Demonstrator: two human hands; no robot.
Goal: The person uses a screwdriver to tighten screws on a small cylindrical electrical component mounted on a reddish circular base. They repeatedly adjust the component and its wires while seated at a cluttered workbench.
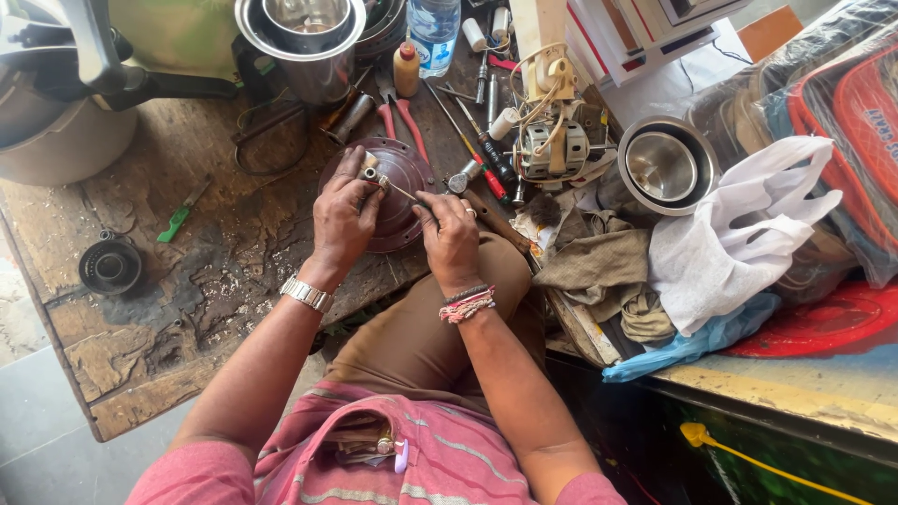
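Left hand point(344, 217) and right hand point(449, 236) pinch a thin metal rod point(398, 190) over a round maroon metal housing point(404, 168), red-handled pliers point(400, 117) just behind.

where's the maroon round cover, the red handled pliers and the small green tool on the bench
maroon round cover point(400, 217), head view, on its domed side right of the left hand
red handled pliers point(408, 122), head view, on one red handle
small green tool point(171, 227), head view, on its green handle

A clear plastic bottle with a blue label point(433, 33) stands at the bench's far edge, beside a small yellow bottle point(406, 70).
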